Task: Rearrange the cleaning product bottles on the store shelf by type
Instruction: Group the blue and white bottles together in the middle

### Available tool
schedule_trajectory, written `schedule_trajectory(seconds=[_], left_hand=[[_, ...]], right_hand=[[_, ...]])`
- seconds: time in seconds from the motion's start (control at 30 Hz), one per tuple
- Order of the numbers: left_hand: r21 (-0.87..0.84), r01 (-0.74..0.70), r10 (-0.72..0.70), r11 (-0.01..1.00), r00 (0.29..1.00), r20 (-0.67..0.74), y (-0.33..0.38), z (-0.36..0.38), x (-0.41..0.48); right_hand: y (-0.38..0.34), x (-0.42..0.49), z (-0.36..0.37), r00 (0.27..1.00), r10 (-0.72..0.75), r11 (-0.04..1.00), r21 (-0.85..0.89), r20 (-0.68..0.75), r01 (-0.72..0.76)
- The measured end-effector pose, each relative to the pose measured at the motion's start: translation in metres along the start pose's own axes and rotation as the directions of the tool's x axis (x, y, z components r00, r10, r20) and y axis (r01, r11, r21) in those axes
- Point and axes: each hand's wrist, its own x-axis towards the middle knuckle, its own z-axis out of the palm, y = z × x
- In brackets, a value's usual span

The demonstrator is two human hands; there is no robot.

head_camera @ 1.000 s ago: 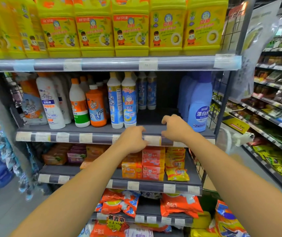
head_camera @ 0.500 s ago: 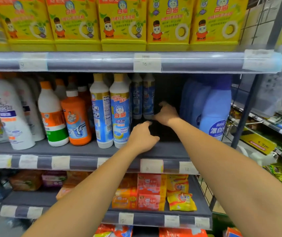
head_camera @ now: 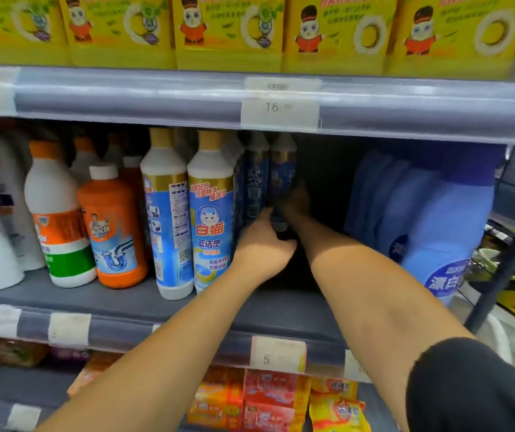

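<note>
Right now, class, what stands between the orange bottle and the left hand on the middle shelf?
Two tall blue-and-white bottles stand upright side by side, shown in the head view.

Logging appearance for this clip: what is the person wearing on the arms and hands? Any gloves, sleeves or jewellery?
No gloves: the left hand and right hand are bare, as are both forearms. No watch, bracelet or ring shows, though the right hand is in shadow. A black sleeve covers the right upper arm at the lower right corner. The left arm is bare as far as the picture's edge.
</note>
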Motion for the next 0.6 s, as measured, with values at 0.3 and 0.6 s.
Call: schedule_trajectory(seconds=[0.3,0.6], left_hand=[[-0.013,0.013,-0.014,1.0,0.996,-0.087,-0.003,0.003,0.011],[-0.291,0.065,-0.133,0.955,0.966,-0.221,0.009,0.028,0.048]], right_hand=[[0.013,0.007,0.005,0.997,-0.019,1.0,-0.006,-0.069,0.019],[0.01,-0.046,-0.044,0.985,0.109,0.964,0.258,-0.136,-0.071]])
